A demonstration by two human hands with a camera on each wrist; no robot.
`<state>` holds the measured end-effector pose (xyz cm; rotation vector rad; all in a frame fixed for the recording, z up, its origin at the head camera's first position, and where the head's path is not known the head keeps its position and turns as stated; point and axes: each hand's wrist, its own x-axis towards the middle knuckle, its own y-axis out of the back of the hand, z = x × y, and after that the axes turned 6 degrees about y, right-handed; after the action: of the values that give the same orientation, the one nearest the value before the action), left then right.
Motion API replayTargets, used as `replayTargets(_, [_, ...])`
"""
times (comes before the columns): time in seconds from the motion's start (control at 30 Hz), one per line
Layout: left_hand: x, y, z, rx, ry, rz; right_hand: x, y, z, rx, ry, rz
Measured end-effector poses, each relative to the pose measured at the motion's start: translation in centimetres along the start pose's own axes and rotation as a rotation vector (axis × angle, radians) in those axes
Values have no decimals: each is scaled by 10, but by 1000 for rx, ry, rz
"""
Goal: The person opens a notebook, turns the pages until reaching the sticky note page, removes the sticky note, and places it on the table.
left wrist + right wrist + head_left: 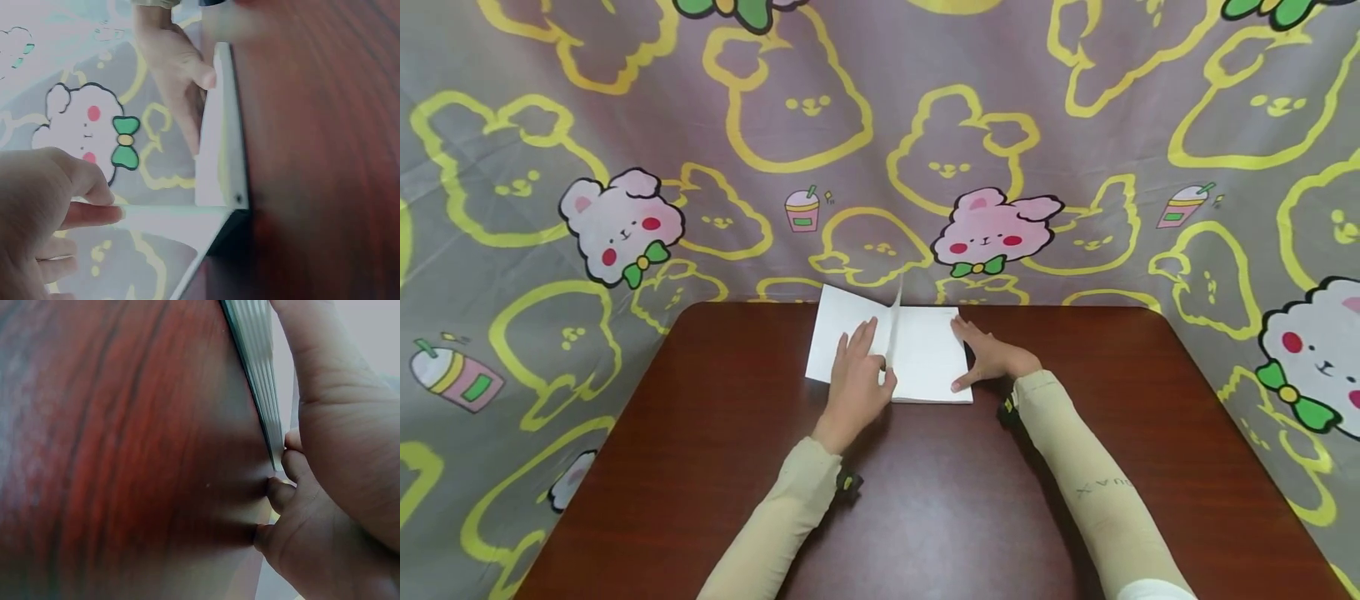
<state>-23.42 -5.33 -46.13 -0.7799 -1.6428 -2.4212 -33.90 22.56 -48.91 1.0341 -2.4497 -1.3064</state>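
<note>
An open book with blank white pages (927,354) lies at the far middle of the table. My left hand (857,375) is over its left half. In the left wrist view, that hand's thumb and index finger pinch a single page (165,220), which stands up from the spine. My right hand (996,354) rests at the book's right edge, thumb and fingers spread apart, with the thumb on the near right corner. From the right wrist view, the stacked page edges (259,369) show beside the right hand (350,444), whose fingertips reach down near the tabletop.
The dark red-brown wooden table (715,467) has rounded far corners. A grey curtain (880,142) with yellow outlines and cartoon rabbits hangs right behind the table and along both sides. Each wrist carries a small black device (848,485).
</note>
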Motion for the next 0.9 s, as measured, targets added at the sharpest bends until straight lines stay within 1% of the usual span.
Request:
replayTargets(0.13, [4,11,4,-34,9,58,-1,1,-1,-3,-12,-6])
replayTargets(0.27, [9,22,6,-49,16,110,-1,0,0,-10,-10,-23])
replayTargets(0.47, [14,38,8,-65,25,199,1,1,-1,-6,0,-13])
replayTargets(0.53, [15,43,8,-74,23,221,1,1,-2,-7,-8,-13])
replayTargets(0.63, [14,49,7,-84,25,223,1,0,-4,-14,-26,-17])
replayTargets(0.77, [12,54,3,-110,29,199,1,-2,-3,-31,-40,-18])
replayTargets(0.9, [9,57,-5,-141,37,184,2,-2,-1,-44,-25,-27])
